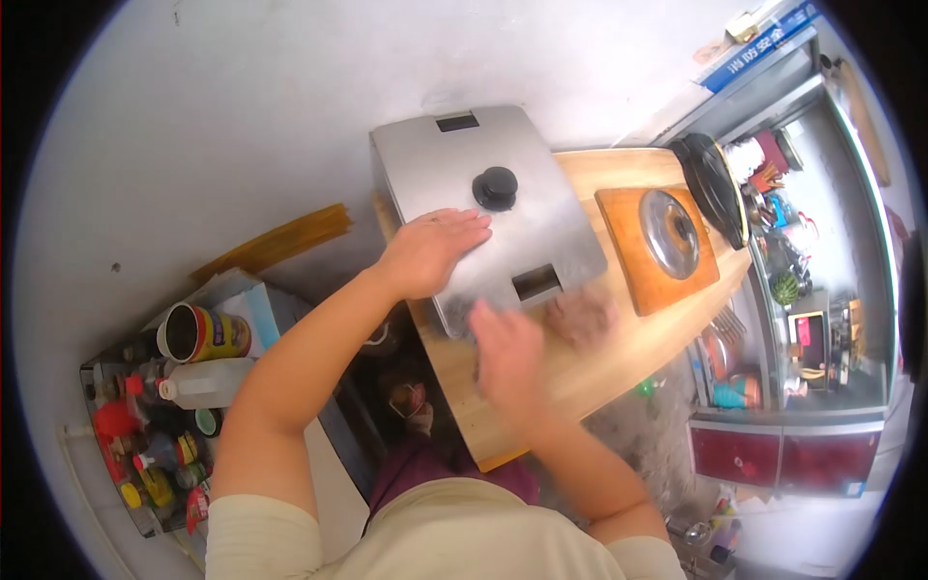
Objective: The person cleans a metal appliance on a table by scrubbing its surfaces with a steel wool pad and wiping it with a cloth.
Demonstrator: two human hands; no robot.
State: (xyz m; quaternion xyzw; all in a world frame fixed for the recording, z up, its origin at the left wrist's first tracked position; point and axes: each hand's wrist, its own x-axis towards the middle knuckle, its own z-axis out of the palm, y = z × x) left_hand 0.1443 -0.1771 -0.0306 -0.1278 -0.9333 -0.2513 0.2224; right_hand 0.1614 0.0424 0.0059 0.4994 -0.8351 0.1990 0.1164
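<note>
A brushed-metal box with a flat lid (pixel 440 164) stands on the wooden table. The lid has a round black knob (pixel 495 188) and two rectangular cut-outs. My left hand (pixel 435 253) lies flat on the lid, fingers stretched out together just below the knob. My right hand (pixel 507 353), smeared by motion, is at the lid's near edge beside the lower cut-out; its fingers cannot be made out. Just right of it, against the box's near corner, is a blurred greyish-brown thing, perhaps a crumpled rag (pixel 582 317). Whether my right hand touches it is unclear.
On the wooden table (pixel 503 406) a cutting board (pixel 623 246) carries a glass pot lid (pixel 669 235). Behind it leans a black pan-like object (pixel 713 188). A cabinet with dark red doors (pixel 735 452) stands right. At left are a plastic jug (pixel 208 384) and several bottles.
</note>
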